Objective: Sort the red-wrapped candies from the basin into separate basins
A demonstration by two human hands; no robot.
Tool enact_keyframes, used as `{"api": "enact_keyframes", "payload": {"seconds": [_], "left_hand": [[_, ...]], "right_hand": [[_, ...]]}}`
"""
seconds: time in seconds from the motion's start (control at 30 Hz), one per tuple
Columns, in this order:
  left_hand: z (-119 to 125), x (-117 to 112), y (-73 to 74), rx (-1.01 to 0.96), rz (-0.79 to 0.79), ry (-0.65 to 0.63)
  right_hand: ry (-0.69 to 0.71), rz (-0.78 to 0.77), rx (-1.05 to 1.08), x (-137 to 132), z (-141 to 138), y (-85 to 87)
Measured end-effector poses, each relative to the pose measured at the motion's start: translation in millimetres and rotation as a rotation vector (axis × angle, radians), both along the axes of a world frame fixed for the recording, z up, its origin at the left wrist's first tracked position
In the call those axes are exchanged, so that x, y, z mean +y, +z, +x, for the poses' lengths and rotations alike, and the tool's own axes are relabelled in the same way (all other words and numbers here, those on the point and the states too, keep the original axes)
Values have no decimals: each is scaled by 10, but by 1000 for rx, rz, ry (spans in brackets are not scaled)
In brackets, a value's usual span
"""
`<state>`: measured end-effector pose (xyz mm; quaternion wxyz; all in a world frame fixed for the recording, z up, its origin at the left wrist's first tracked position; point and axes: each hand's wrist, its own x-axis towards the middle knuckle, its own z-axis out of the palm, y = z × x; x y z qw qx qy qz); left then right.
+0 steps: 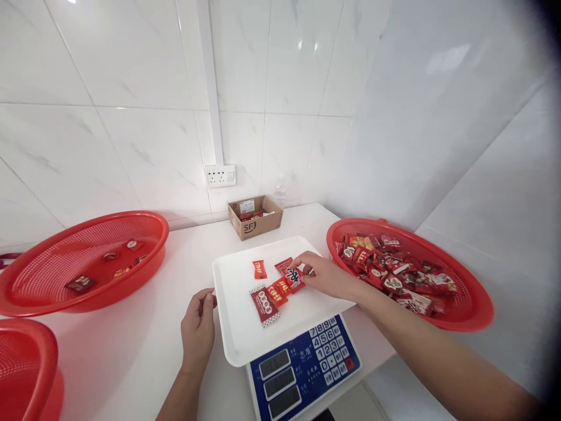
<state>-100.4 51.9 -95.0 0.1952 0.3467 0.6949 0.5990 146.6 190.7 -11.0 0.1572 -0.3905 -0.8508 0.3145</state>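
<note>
My right hand (322,273) is over the white tray (236,333) of a scale, its fingers pinched at a red snack packet (284,268) with black lettering. Beside that packet lie orange-red packets (275,293) and a dark red packet (265,306) with a dotted border. A small orange-red packet (259,269) lies apart, farther back on the tray. My left hand (199,327) is just left of the tray's edge with its fingers curled. A bit of red shows at its fingertips, too small to name. Under the tray, the scale's blue keypad panel (307,365) faces me.
A red basket (480,304) full of snack packets stands at the right. At the left are a red basket (100,295) with several packets and another red basket (44,356), cut off by the frame. Near the wall socket (220,176) sits a cardboard box (263,225) holding red packets.
</note>
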Motion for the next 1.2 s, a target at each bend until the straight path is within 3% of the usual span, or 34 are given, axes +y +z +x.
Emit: {"api": "enact_keyframes", "payload": {"seconds": [0.17, 0.47, 0.73, 1.03, 1.2], "left_hand": [[-2, 4, -11, 1, 6, -6], [-13, 14, -37, -17, 7, 2], [-13, 1, -18, -22, 6, 4], [-6, 9, -23, -25, 6, -1], [-4, 9, -26, -26, 9, -1]], "right_hand": [[69, 23, -61, -124, -43, -3], [93, 162, -232, -230, -73, 182], [363, 206, -291, -420, -218, 142], [344, 186, -309, -435, -26, 241], [226, 234, -360, -424, 36, 268]]}}
